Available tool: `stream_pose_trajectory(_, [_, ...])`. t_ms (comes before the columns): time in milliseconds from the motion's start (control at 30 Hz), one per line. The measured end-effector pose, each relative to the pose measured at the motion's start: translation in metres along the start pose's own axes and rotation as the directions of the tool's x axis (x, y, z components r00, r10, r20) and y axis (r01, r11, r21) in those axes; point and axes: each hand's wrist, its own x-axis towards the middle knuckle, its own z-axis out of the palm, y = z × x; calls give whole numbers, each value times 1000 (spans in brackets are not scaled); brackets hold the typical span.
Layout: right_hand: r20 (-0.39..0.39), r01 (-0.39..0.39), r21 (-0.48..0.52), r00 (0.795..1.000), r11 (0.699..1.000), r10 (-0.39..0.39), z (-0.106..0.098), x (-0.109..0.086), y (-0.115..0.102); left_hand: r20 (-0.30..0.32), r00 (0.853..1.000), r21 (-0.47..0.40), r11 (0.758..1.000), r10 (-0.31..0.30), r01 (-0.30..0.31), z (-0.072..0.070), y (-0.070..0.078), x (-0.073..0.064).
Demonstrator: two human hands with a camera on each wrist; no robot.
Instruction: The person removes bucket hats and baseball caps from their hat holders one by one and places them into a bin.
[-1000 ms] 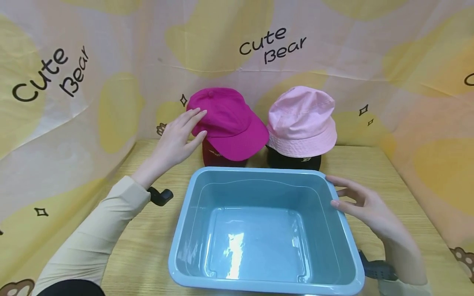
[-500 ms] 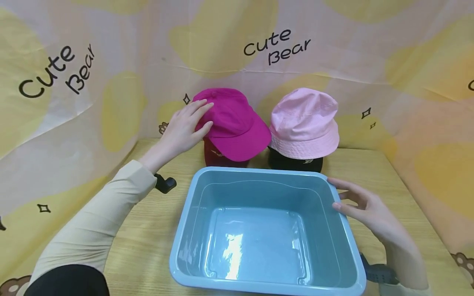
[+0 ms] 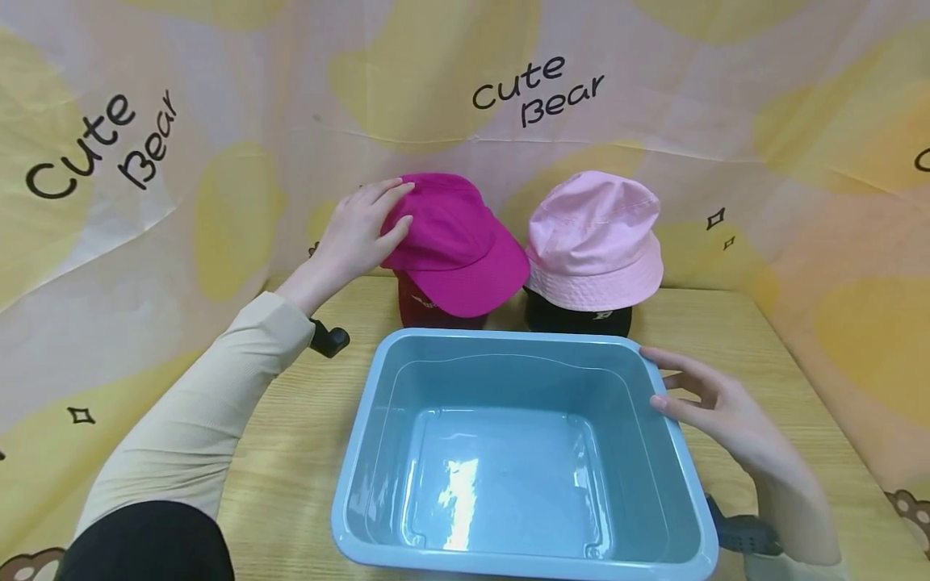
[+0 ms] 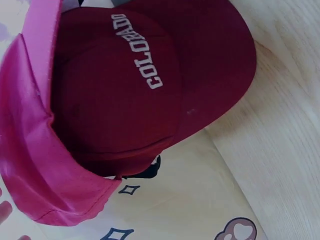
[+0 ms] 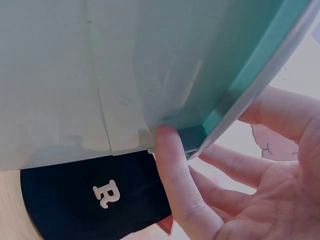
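Note:
In the head view, my left hand [image 3: 356,227] lies with its fingers against the left side of a magenta baseball cap [image 3: 456,230]. That cap leans on top of a maroon cap [image 3: 429,311]; the left wrist view shows COLORADO lettering on the maroon cap's crown [image 4: 115,95] beneath the magenta cap's edge [image 4: 30,135]. Only fingertips [image 4: 4,212] appear in that view. My right hand [image 3: 726,411] holds the right rim of a blue plastic basin [image 3: 508,563], with one finger [image 5: 172,150] against the outer wall below the rim in the right wrist view.
A pale pink bucket hat [image 3: 592,234] sits on a black cap [image 3: 577,319] behind the basin. Printed cloth [image 3: 407,73] walls the wooden table [image 3: 291,460] at the back and sides. A rounded black shape [image 3: 148,541] shows at the lower left.
My left hand has moved slightly up and inward along the magenta cap's crown. My right hand stays at the basin's rim, and the hats have barely moved.

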Motion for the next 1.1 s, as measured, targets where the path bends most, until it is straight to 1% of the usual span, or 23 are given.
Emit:
stream_pose_trajectory(167, [3,-12,-18,1000,1000,12,0,-1,-1,11,1000,11,1000,-12,12,4,-3,3])
stream_pose_trajectory(333, [3,-12,-15,1000,1000,12,0,-2,-1,-1,1000,13,1000,-6,6,6,-7,10])
stream_pose_trajectory(500, [11,-4,-1,1000,1000,4,0,-1,0,-25,1000,-10,1000,16,-16,6,-10,20])
stream_pose_trajectory(633, [11,-10,-4,1000,1000,10,0,1,-1,-29,1000,-45,999,10,-12,4,-12,30])
stream_pose_trajectory(767, [10,-20,-14,1000,1000,20,1,2,-1,-8,1000,-58,998,-13,12,2,-13,36])
stream_pose_trajectory(967, [-2,-10,-24,1000,1000,10,0,2,0,49,998,-31,999,-31,33,2,-13,44])
stream_pose_trajectory(1100, [-6,-8,-34,1000,999,8,-1,1,1,72,996,-72,996,-46,51,3,-13,48])
